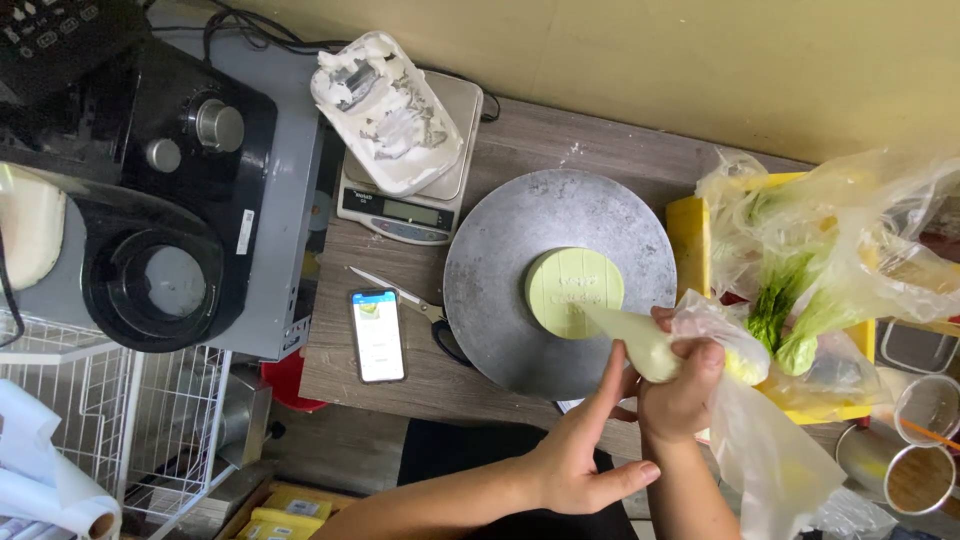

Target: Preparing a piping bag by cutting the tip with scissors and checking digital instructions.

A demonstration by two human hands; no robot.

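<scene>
Observed from the head camera: the right hand point(683, 385) is clenched around the filled upper part of a clear piping bag point(640, 340) holding pale yellowish cream, with the loose plastic tail of the bag trailing down to the lower right. The bag's tapered tip rests at or just above the lower right edge of a small round pale green cake point(572, 290), which sits a little right of centre on a round grey metal turntable point(490, 290). Faint piped marks are visible on the cake top but are too small to make out. The left hand point(578, 455) is open, gripping nothing; its forefinger is extended upward and lies against the underside of the bag beside the right hand. The turntable stands on a wood-grain worktop point(600, 135). Left of the turntable lie a pair of scissors point(415, 300), their black handles partly tucked under the turntable's edge, and just beside them a smartphone point(378, 335) with a lit screen. Behind these, a digital kitchen scale point(405, 205) carries a white rectangular container point(385, 110) smeared with white cream. At far left stands a black stand mixer point(150, 200) on a grey base, with a white wire rack point(150, 430) below it. Right of the turntable, a yellow tray point(688, 230) holds several clear plastic bags of green-tinted cream point(800, 300), crumpled together. At the lower right edge are metal cups point(915, 470), one with brownish contents.
</scene>
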